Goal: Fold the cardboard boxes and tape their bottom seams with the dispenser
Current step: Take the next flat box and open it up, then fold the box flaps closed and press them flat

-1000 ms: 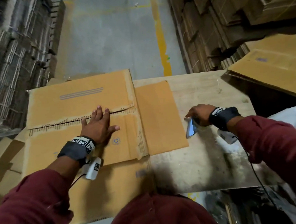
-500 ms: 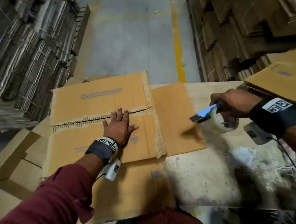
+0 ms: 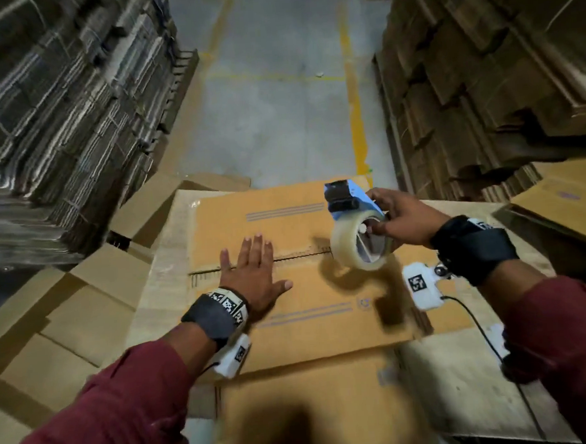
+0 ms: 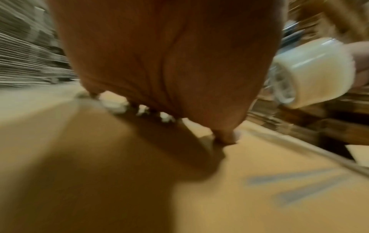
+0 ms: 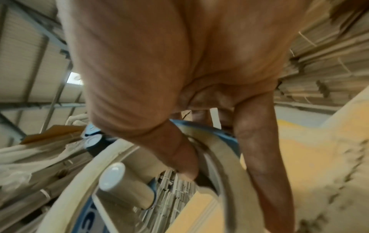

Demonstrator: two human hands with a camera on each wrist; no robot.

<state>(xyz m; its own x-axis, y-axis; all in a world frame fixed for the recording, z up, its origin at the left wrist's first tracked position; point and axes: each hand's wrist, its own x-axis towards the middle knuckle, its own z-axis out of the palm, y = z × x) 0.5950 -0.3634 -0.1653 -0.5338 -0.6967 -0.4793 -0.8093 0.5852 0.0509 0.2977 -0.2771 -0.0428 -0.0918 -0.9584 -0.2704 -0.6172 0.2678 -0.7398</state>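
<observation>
On the worktable lay the folded cardboard box, bottom side up, its two flaps meeting along a seam that ran across the middle. Left hand was down flat on it, fingers straight and spread, palm straddling that seam — I'd say to keep both flaps shut and level so the tape would have something firm to land on. And there was the right hand, up in the air over the far right end of the seam, fingers curled around the blue tape dispenser, thumb hooked inside the clear roll. Dispenser wasn't touching the cardboard; its shadow sat on the flap beneath it. Cutter end pointed away from the person, which looked like a line-up for a pull along the joint. No tape on the seam that I could see. Bundled flat cartons were stacked high on both sides of the aisle, and more folded boxes sat just left of the table, presumably within reach for the next round.
</observation>
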